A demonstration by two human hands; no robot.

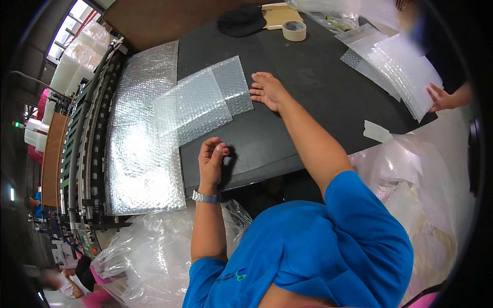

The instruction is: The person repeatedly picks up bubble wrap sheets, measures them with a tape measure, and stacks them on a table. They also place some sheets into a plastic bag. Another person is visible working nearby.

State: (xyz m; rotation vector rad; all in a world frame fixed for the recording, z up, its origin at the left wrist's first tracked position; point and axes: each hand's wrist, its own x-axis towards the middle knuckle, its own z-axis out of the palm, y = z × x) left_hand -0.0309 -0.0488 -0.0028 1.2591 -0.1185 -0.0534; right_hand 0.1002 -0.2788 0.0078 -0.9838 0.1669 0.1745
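Observation:
My right hand (267, 92) is stretched out over the dark table, its fingers apart and holding nothing. It is beside the right edge of a few overlapping clear bubble-wrap pouches (197, 105). Closer to me, my left hand (211, 159) hovers just below the pouches. Its fingers curl in toward the thumb, and nothing shows in them. A long strip of bubble wrap (141, 128) comes off the machine at the left, and the pouches partly overlap it.
At the right, another person's hand (442, 97) touches a fanned stack of bubble-wrap pouches (403, 66). A tape roll (294, 32) and a black cap (241, 20) lie at the far edge. Large clear plastic bags (154, 256) stand below the table. The roller machine (84, 138) borders the left.

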